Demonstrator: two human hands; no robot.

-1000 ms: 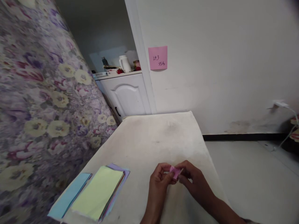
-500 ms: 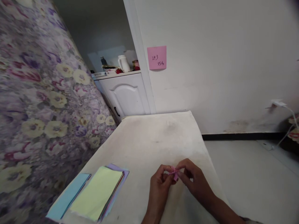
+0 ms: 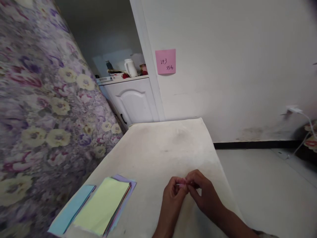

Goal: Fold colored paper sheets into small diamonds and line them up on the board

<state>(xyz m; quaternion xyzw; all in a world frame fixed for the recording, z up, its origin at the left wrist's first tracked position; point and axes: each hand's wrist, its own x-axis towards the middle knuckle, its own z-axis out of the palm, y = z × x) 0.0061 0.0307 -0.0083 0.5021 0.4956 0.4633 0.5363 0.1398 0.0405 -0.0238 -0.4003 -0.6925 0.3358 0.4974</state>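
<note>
Both of my hands meet over the near right part of a white table (image 3: 158, 148). My left hand (image 3: 173, 198) and my right hand (image 3: 203, 195) pinch a small folded piece of pink paper (image 3: 182, 185) between their fingertips, just above the tabletop. The fingers of both hands are closed round it and hide most of the paper. To the left on the table lies a stack of coloured paper sheets (image 3: 104, 205), yellow-green on top, with a blue sheet (image 3: 71, 208) beside it.
A floral cloth (image 3: 44, 109) rises along the table's left side. A pink note (image 3: 165, 61) is stuck on the white wall behind. A white cabinet (image 3: 131, 99) with a jug stands in the doorway. Right of the table is bare floor with a white cable (image 3: 302, 132).
The pink paper has been squeezed smaller between the fingertips and shows less than before. Both hands have stayed in about the same place over the table.
</note>
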